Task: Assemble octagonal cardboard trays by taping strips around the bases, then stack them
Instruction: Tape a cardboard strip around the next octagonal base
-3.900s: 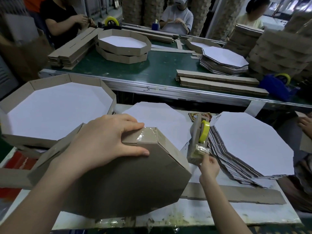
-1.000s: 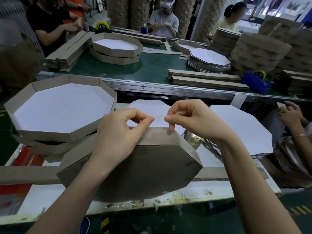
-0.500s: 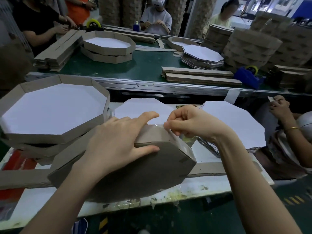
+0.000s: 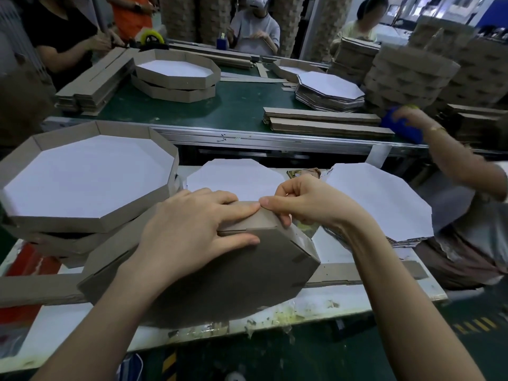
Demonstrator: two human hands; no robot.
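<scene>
Left hand (image 4: 198,229) flat, pressing the top rim of the tray (image 4: 220,284). Right hand (image 4: 305,204) curled, pinching the rim corner, touching the left fingertips. Tray upturned, tilted on table (image 4: 357,301) edge. Rim runs down-right from there; right hand nearer.

The left hand (image 4: 192,232) covers the upper wall of the tilted tray (image 4: 233,284), tape under the pinching fingers of the right hand (image 4: 308,204) cannot be made out, the finished stack (image 4: 132,209) runs off the left edge, and a neighbour's arm (image 4: 445,155) at the right is blurred.
</scene>
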